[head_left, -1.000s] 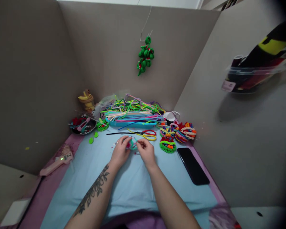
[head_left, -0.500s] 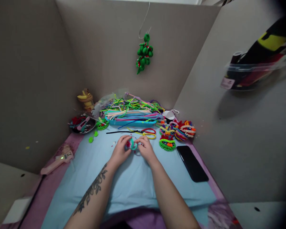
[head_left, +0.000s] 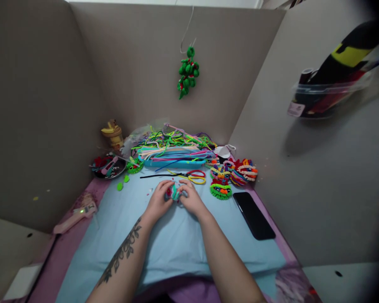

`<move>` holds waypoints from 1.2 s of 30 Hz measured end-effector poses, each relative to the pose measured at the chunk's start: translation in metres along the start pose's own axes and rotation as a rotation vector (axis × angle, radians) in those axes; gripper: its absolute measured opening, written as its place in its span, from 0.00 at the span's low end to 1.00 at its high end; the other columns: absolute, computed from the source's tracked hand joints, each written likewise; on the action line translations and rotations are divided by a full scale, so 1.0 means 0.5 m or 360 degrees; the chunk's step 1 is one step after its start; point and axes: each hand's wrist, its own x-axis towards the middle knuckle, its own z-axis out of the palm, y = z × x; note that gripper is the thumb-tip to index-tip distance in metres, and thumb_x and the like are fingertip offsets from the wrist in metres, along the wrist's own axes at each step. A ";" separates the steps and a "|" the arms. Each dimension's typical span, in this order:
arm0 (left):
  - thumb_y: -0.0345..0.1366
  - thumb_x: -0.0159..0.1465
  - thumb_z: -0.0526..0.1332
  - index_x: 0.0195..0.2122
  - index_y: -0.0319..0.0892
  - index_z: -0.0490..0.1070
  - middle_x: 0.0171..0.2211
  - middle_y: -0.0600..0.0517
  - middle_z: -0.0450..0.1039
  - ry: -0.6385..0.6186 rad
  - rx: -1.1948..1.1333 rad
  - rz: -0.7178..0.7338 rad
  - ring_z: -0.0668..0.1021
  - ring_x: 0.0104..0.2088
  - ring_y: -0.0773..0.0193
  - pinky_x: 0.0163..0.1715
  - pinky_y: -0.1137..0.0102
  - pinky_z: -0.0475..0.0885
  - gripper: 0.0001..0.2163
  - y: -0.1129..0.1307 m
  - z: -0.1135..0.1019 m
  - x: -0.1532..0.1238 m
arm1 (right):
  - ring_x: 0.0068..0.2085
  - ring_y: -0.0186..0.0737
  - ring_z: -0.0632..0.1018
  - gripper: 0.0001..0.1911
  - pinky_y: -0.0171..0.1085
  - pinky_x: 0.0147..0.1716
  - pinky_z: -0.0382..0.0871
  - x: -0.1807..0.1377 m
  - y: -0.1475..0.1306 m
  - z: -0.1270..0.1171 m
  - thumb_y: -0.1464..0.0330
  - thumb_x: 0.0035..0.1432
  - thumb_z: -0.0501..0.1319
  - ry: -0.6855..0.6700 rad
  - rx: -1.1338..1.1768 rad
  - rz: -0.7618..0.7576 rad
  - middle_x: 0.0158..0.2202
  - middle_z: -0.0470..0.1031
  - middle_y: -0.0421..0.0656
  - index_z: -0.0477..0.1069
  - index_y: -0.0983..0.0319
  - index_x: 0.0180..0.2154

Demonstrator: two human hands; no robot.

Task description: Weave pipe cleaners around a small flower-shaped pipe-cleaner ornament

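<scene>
L hand [head_left: 159, 198] is half curled, thumb and fingers round the left side of a small turquoise piece [head_left: 176, 192] w/ a dark pink part [head_left: 168, 192]. R hand [head_left: 191, 199] is more bent; its thumb and fingertips meet the right side of the same piece, but how firm the pinch is, I cannot tell. The piece is on the near side of the scissors [head_left: 189, 175], over the blue cloth [head_left: 120, 219].

Half a sec. ago the turquoise part shows as a wider loop; now it looks more compact and R fingers are closer round it, so I judge that shaping or fixing is in progress. Its long axis seems to run approx. toward the scissors, away from the person; which end is the front is hidden.

Rel. to scissors: blue tray [head_left: 173, 163] just beyond; green-and-red piece [head_left: 221, 191] to the right; phone [head_left: 254, 216] right and nearer; pink glue gun [head_left: 76, 218] far left, nearer.
</scene>
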 end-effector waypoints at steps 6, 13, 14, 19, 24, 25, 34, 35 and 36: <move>0.22 0.51 0.57 0.54 0.45 0.63 0.53 0.45 0.63 -0.0013 0.0009 0.0025 0.67 0.55 0.56 0.55 0.58 0.64 0.27 0.006 -0.002 0.002 | 0.52 0.45 0.68 0.07 0.46 0.54 0.58 0.001 -0.011 -0.003 0.77 0.43 0.58 0.0037 0.0052 0.0027 0.49 0.67 0.45 0.70 0.59 0.23; 0.22 0.51 0.58 0.54 0.43 0.64 0.53 0.45 0.64 -0.0056 -0.0070 -0.0006 0.67 0.54 0.57 0.54 0.60 0.65 0.27 0.003 -0.004 0.003 | 0.52 0.45 0.69 0.04 0.44 0.52 0.60 0.002 -0.010 -0.003 0.75 0.42 0.61 -0.0030 0.0249 0.0058 0.46 0.67 0.45 0.69 0.61 0.24; 0.23 0.51 0.59 0.54 0.43 0.64 0.52 0.45 0.64 -0.0067 -0.0086 -0.0026 0.68 0.54 0.57 0.54 0.59 0.65 0.27 0.001 -0.005 0.004 | 0.51 0.45 0.69 0.04 0.43 0.51 0.61 0.002 -0.011 -0.004 0.74 0.42 0.62 -0.0042 0.0282 0.0056 0.45 0.67 0.45 0.69 0.61 0.25; 0.28 0.52 0.62 0.55 0.45 0.63 0.53 0.45 0.64 -0.0043 -0.0216 -0.0206 0.68 0.53 0.56 0.45 0.62 0.72 0.27 -0.002 -0.005 0.005 | 0.50 0.43 0.70 0.14 0.42 0.47 0.64 -0.002 -0.024 -0.009 0.71 0.44 0.64 0.0069 0.0356 0.0024 0.45 0.69 0.43 0.69 0.58 0.37; 0.35 0.52 0.65 0.55 0.44 0.62 0.54 0.43 0.63 -0.0014 -0.0440 -0.0427 0.72 0.48 0.57 0.37 0.67 0.75 0.28 -0.008 0.010 -0.001 | 0.47 0.43 0.70 0.03 0.43 0.50 0.61 -0.008 -0.040 -0.008 0.70 0.46 0.65 0.0484 0.0075 -0.0161 0.41 0.68 0.43 0.71 0.59 0.27; 0.36 0.52 0.66 0.55 0.44 0.62 0.54 0.43 0.63 -0.0002 -0.0459 -0.0447 0.73 0.47 0.57 0.37 0.67 0.75 0.28 -0.011 0.014 -0.001 | 0.46 0.43 0.70 0.02 0.43 0.49 0.61 -0.009 -0.041 -0.005 0.70 0.47 0.64 0.0536 0.0035 -0.0182 0.38 0.68 0.43 0.72 0.59 0.25; 0.35 0.53 0.64 0.53 0.44 0.64 0.51 0.44 0.66 0.0220 -0.0209 -0.0379 0.73 0.47 0.57 0.39 0.65 0.74 0.25 -0.021 0.012 0.002 | 0.38 0.40 0.71 0.04 0.40 0.44 0.64 -0.016 -0.048 0.014 0.71 0.47 0.64 0.0409 0.0012 -0.0283 0.30 0.69 0.40 0.72 0.58 0.23; 0.35 0.52 0.64 0.53 0.44 0.65 0.51 0.44 0.66 0.0222 -0.0184 -0.0367 0.73 0.48 0.57 0.39 0.65 0.74 0.25 -0.020 0.010 0.002 | 0.39 0.41 0.71 0.04 0.40 0.44 0.64 -0.016 -0.049 0.014 0.71 0.47 0.64 0.0409 0.0018 -0.0274 0.30 0.69 0.41 0.72 0.58 0.24; 0.35 0.52 0.64 0.53 0.44 0.65 0.51 0.45 0.66 0.0222 -0.0163 -0.0354 0.72 0.48 0.57 0.40 0.66 0.74 0.25 -0.019 0.009 0.003 | 0.39 0.41 0.71 0.02 0.40 0.44 0.64 -0.015 -0.050 0.013 0.71 0.48 0.64 0.0402 0.0029 -0.0257 0.31 0.70 0.41 0.73 0.58 0.25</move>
